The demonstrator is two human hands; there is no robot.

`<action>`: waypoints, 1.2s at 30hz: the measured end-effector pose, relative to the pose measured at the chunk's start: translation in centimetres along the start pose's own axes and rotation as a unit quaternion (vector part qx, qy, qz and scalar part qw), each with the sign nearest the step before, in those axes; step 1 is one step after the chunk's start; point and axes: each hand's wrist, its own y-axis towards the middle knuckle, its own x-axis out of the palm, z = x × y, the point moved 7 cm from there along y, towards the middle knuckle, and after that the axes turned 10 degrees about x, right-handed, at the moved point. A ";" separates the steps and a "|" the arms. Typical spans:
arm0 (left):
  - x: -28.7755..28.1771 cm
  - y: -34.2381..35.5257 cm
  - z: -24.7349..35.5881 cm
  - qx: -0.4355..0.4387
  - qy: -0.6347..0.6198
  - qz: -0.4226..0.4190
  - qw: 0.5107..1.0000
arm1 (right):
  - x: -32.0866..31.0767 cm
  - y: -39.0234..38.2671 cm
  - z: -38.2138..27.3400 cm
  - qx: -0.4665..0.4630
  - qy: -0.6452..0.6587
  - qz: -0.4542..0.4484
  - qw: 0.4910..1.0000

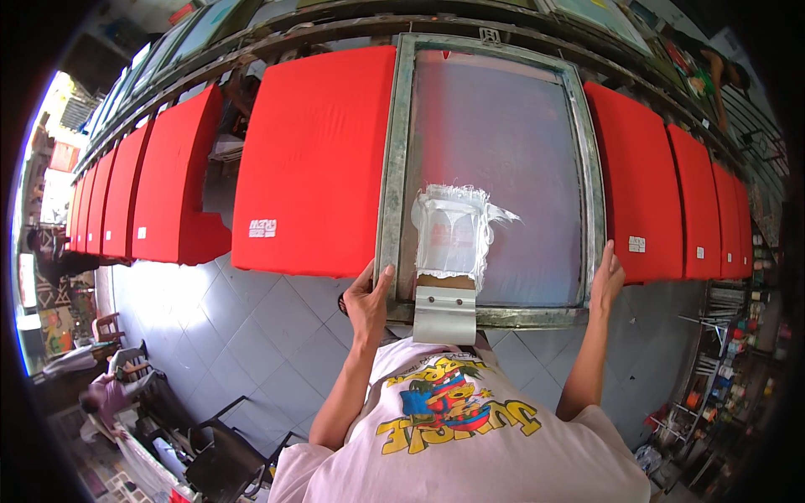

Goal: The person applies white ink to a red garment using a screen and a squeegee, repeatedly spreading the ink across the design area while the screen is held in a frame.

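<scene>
Fingers of my left hand (366, 303) pinch the low left side of a big frame (396, 168), with the thumb on top. My right hand (605, 283) touches the low right side, but I can't tell how tight it is closed.

The frame sits in a long row of bright red cloth (314, 159) pieces. Some pieces have a small white patch (262, 228) near the bottom. Below is a gray tile floor (281, 327), with a black chair (225, 461) down to the left. Packed shelves (713, 369) stand on the right, and another person (719, 77) leans in near the top right.

The frame is between my two hands, and most of it reaches up past my fingers. A squeegee (444, 321) lies across its low edge, nearer my left hand, touching neither hand.

The frame looks hard and scuffed, gray-green, with four sides. Its thin mesh (528, 159) is cloudy blue-gray. Thick, gooey white paint (453, 226) makes a messy box with ragged edges. The squeegee has a shiny, bent metal part with two dark screws.
</scene>
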 end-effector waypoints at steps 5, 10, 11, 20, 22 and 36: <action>0.3 -0.4 -3.2 -0.004 0.007 0.039 0.999 | 1.5 2.1 2.2 -0.008 -0.004 -0.025 1.000; 0.3 -0.8 -3.3 0.040 0.048 0.054 0.997 | 2.9 2.2 3.6 0.016 0.040 -0.046 0.998; 0.1 -0.7 -2.7 0.056 0.059 0.053 0.995 | 2.9 2.0 3.6 0.015 0.045 -0.057 0.997; -0.2 -0.4 -1.5 0.063 0.109 0.044 0.991 | 2.3 2.4 2.6 0.041 0.070 -0.076 0.994; -0.1 -0.8 -2.2 0.028 0.079 0.047 0.995 | 1.3 1.5 1.7 0.037 0.061 -0.076 0.995; 0.8 0.1 -1.9 0.027 0.037 0.012 0.999 | 1.0 1.3 2.4 0.054 0.052 -0.070 0.995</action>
